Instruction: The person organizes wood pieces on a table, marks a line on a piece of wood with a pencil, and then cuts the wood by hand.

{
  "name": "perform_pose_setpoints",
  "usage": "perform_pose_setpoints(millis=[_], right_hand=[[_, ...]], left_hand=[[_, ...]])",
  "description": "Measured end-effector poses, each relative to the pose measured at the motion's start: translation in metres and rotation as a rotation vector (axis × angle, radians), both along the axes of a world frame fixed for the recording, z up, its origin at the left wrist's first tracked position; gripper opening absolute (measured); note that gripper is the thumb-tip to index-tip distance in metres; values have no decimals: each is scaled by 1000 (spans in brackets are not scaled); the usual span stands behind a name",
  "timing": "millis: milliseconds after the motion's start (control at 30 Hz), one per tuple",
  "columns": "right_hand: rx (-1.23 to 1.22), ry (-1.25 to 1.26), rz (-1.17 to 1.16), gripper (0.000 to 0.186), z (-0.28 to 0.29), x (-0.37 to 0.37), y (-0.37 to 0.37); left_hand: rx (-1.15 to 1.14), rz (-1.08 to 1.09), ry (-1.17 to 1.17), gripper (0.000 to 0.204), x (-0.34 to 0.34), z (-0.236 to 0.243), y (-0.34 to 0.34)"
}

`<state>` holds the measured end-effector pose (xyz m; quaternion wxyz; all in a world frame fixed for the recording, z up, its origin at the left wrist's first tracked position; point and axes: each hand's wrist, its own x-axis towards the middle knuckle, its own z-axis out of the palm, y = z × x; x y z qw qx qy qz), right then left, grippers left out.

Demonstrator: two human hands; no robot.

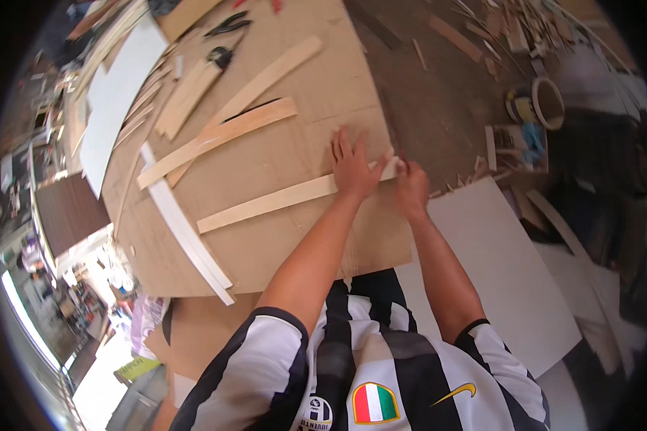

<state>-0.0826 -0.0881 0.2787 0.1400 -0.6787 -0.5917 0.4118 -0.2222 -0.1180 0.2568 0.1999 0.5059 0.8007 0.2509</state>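
A pale, narrow wooden strip [266,204] lies slantwise across the near part of the brown board-topped table [316,258]. My left hand [355,167] rests flat over the strip near its right end, fingers spread and thumb stretched to the right. At that end, by the table's right edge, my right hand [412,188] is closed, its fingertips bent in against the strip. Something whitish shows at those fingertips; whether it is the strip's tip or a separate small piece cannot be made out.
Further wooden strips [223,142] lie crossed beyond, beside a white strip [183,226] overhanging the near edge. Black-handled pliers [226,26] and a small black tool [221,56] lie farther back. Right of the table are a pale panel [492,258], a bucket [546,104] and wood scraps [456,37].
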Motion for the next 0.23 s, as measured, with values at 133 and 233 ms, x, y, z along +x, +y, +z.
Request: perform_pose_setpoints(millis=[133, 233], right_hand=[[107, -31, 103, 36, -2, -12, 8], [-39, 381, -21, 38, 21, -44, 12]], left_hand=[[-50, -145, 198, 86, -60, 40, -64], [-260, -100, 192, 88, -101, 46, -112]])
